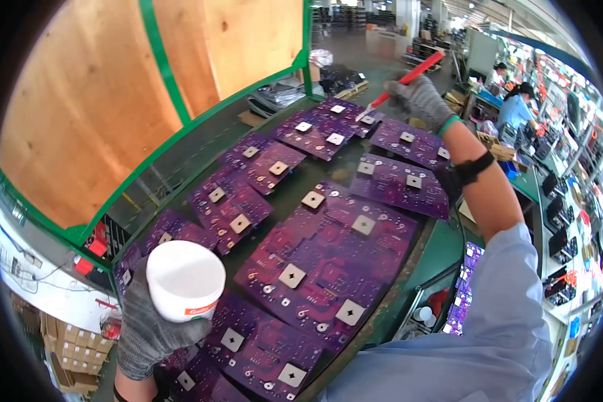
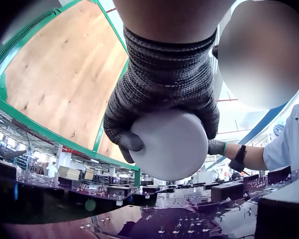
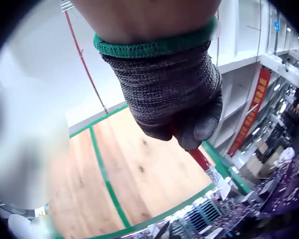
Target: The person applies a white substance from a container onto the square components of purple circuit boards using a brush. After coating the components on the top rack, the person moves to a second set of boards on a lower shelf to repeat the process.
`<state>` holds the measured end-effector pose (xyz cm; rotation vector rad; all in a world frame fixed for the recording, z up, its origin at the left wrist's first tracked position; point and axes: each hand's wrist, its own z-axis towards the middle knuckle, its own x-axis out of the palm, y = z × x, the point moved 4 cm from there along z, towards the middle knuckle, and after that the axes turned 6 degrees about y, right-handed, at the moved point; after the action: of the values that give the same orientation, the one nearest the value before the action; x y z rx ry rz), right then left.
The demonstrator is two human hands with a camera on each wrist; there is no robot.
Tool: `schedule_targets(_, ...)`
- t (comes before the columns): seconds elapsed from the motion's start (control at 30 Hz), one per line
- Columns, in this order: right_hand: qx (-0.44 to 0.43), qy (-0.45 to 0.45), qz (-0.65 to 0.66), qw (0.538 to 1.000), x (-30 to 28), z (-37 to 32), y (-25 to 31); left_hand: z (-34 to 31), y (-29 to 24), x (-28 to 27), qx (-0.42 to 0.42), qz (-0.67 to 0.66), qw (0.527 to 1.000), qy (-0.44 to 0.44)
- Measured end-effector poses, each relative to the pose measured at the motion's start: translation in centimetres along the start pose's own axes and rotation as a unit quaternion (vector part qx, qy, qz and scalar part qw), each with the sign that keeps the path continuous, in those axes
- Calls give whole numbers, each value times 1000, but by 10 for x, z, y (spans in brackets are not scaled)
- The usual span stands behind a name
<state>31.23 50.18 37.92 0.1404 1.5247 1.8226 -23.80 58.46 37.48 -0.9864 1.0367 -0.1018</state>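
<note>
My gloved left hand [image 1: 147, 328] grips a white tub [image 1: 184, 278] with an orange label, held over the lower left boards; the left wrist view shows the tub's round base [image 2: 169, 144] with the hand [image 2: 162, 84] around it. My gloved right hand [image 1: 419, 100] holds a red-handled tool [image 1: 409, 77], its pale tip over the far boards. In the right wrist view, the hand [image 3: 169, 94] is curled round the red handle [image 3: 199, 159], whose end is whitish. Purple circuit boards [image 1: 328, 281] with square metal pieces [image 1: 292, 275] lie below both hands.
A green-framed wooden panel [image 1: 234, 47] stands along the left side. Wrapped material [image 1: 281, 94] lies beyond the boards. At right are a seated person in blue [image 1: 516, 110], workbenches, and small white cups [image 1: 422, 313] beside the green table edge [image 1: 442, 251].
</note>
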Motion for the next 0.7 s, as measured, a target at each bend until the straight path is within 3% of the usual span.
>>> schedule_targets(0.1,22,-44,-97,994,3,6,2,1,0,-2,-1,8,1000,-8)
schedule_targets(0.3,56,-86,-155,983,-6,6,1,3,-8,0,20,79,997,-9)
schedule_targets(0.37,50,-35,-161,985,-5,12,-8,4,-6,1,3,28,999,-23)
schedule_targets(0.5,87,-29,-202,975,-14,12,5,6,-1,3,-2,45,999,-28)
schedule_targets(0.6,51,-33,-170,984,-9,10,9,4,-1,3,10,62,998,-27)
schedule_targets(0.63,35,-36,-140,989,-10,8,8,3,3,3,-30,10,999,-16)
schedule_targets(0.67,39,-9,-192,981,-10,8,7,3,8,3,-69,-42,997,-5)
schedule_targets(0.7,40,-10,-193,980,-12,6,8,4,9,2,-69,-43,997,-3)
